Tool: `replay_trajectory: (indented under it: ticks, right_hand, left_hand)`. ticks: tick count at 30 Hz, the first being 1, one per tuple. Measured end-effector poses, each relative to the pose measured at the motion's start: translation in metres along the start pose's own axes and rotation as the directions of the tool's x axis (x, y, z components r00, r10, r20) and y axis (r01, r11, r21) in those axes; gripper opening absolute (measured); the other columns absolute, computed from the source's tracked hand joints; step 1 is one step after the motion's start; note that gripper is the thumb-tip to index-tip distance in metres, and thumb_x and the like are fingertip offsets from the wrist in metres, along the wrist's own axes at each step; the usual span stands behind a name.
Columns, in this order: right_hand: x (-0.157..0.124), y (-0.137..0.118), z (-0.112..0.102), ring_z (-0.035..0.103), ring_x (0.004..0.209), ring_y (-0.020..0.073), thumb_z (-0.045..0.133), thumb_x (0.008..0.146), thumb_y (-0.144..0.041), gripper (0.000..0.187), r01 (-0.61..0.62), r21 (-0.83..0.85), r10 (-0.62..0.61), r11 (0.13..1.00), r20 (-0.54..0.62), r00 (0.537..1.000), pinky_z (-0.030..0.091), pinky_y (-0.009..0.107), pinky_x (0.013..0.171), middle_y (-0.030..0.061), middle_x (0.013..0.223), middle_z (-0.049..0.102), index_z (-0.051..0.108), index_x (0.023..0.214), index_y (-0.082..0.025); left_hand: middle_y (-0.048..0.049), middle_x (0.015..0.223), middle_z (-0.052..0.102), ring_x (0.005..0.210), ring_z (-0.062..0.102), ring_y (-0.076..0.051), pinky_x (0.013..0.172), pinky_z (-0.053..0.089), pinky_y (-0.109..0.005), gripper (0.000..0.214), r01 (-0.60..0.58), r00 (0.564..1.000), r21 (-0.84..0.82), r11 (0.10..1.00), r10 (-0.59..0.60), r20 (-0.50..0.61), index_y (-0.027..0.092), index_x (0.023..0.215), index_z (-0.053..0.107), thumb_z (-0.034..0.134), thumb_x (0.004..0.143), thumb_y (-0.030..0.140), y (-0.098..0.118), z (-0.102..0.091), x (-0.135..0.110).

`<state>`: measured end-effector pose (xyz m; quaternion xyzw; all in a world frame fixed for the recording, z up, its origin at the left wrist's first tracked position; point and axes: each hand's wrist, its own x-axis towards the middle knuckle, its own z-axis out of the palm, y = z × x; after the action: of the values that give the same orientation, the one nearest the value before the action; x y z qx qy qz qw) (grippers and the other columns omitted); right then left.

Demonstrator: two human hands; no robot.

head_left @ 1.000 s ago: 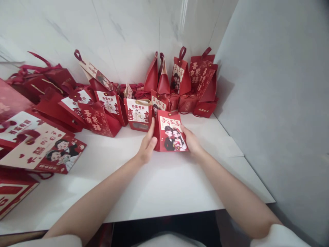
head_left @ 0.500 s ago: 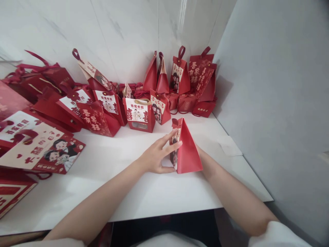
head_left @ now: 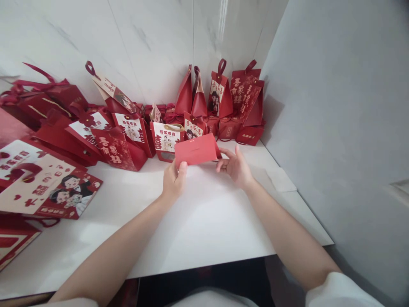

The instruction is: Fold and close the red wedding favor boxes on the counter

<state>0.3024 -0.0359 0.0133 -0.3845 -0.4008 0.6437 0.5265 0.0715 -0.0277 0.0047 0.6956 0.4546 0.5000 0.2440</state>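
A red paper gift box (head_left: 196, 150) is held tilted above the white table, and its plain red face with a small slit is turned toward me. My left hand (head_left: 174, 180) grips the box's lower left corner, thumb in front and fingers behind it. At the box's right end is my right hand (head_left: 235, 168), its fingers spread and slightly curled with nothing in them. Its fingertips are close to the box's edge; I cannot tell whether they touch. Behind the raised box, a small box with a couple printed on it (head_left: 194, 127) is partly covered.
Several red gift boxes stand along the marble-patterned wall (head_left: 153, 38), including a white-fronted box (head_left: 162, 135). A large cream and red box (head_left: 53, 185) lies at the left. A grey wall (head_left: 335, 106) borders the white table (head_left: 204, 230) on the right.
The gift box has been lifted off the table, moved up and left, and tipped over to show another face. My right hand has come out from behind it and opened.
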Motion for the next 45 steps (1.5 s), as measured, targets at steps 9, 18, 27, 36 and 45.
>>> replay_trajectory:
  ticks: [9,18,27,36,45]
  right_hand:
    - [-0.023,-0.011,0.019,0.071,0.079,0.0208,0.029,0.086,-0.083,0.083,0.120,-0.304,-0.126,0.945,-0.001,0.992,0.056,0.033,0.065,0.0092,0.120,0.069,0.029,0.152,-0.033]
    - [-0.033,-0.022,0.029,0.072,0.098,0.0256,0.061,0.087,-0.055,0.080,0.003,-0.273,0.012,0.962,0.052,0.999,0.061,0.031,0.060,0.0086,0.135,0.061,0.021,0.154,-0.037]
    - [-0.025,-0.007,0.030,0.070,0.095,0.0244,0.072,0.079,-0.049,0.084,-0.008,-0.314,-0.020,0.950,-0.085,0.996,0.061,0.030,0.055,0.0098,0.131,0.061,0.027,0.149,-0.033]
    - [-0.024,-0.003,0.029,0.071,0.086,0.0236,0.071,0.080,-0.048,0.081,-0.009,-0.286,-0.014,0.958,-0.078,0.997,0.061,0.031,0.054,0.0095,0.127,0.063,0.029,0.148,-0.032]
    - [-0.025,-0.001,0.028,0.058,0.122,0.0289,0.068,0.082,-0.057,0.092,0.045,-0.268,-0.056,0.962,-0.035,0.998,0.064,0.030,0.060,0.0064,0.151,0.046,0.017,0.156,-0.037]
  left_hand:
    - [0.0038,0.057,0.056,0.050,0.053,-0.013,0.053,0.040,-0.025,0.040,0.021,0.996,-0.010,1.000,-0.020,0.081,0.018,0.115,0.059,0.048,0.096,0.051,0.014,-0.002,-0.003]
    - [0.0026,0.062,0.057,0.053,0.055,-0.013,0.053,0.045,-0.024,0.036,0.019,0.996,-0.023,1.000,-0.017,0.088,0.019,0.115,0.060,0.048,0.097,0.047,0.010,-0.002,-0.004]
    - [0.0041,0.057,0.057,0.047,0.058,-0.012,0.051,0.045,-0.022,0.031,0.013,0.974,-0.044,0.999,-0.003,0.227,0.018,0.111,0.061,0.051,0.097,0.044,0.011,0.001,-0.003]
    - [0.0027,0.058,0.058,0.049,0.058,-0.012,0.051,0.044,-0.022,0.030,-0.012,0.975,-0.038,0.999,0.020,0.223,0.017,0.109,0.062,0.051,0.097,0.043,0.011,0.000,-0.003]
    - [0.0005,0.067,0.062,0.055,0.057,-0.013,0.055,0.044,-0.024,0.032,-0.027,0.985,0.011,1.000,0.025,0.171,0.018,0.109,0.062,0.051,0.095,0.044,0.011,0.000,-0.007]
